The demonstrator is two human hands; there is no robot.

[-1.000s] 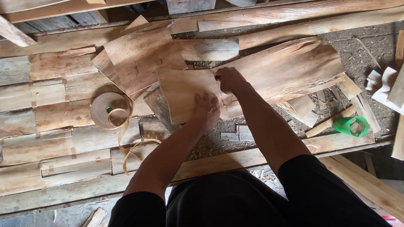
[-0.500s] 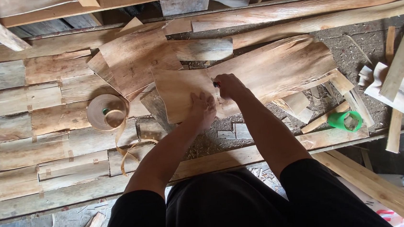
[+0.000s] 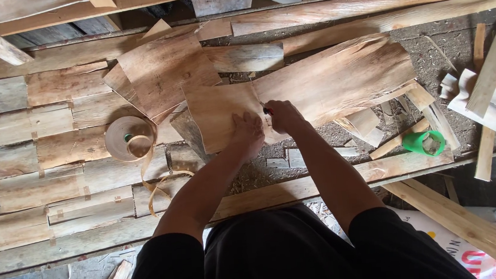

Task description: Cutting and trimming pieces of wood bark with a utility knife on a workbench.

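Nearest you, your left hand [image 3: 247, 132] lies flat, fingers spread, pressing down on the thin wood sheet [image 3: 222, 115]; it grips nothing, only pins. Just beside it, your right hand [image 3: 281, 116] is closed around a small tool with a red bit showing at the thumb; what kind of tool, I cannot tell. Its tip sits at the seam where this sheet meets the wide curled sheet [image 3: 337, 79] to the right.

My judgement: the two hands are almost touching, so if the tool slips toward your left fingers you could nick them. The sheet looks thin and brittle, and uneven pressure may split it along the grain. It also rests on loose offcuts, not a flat bed, so it may rock under your palm.

To your left, the tape roll [image 3: 128, 137] lies on the joined boards [image 3: 36, 144], its loose tail curling toward your forearm, where it could snag. To your right, a green tape holder [image 3: 424, 142] sits among scrap sticks. Farther off, another sheet [image 3: 163, 69] overlaps the pinned one's upper edge, and long planks [image 3: 368, 15] close off the far side.
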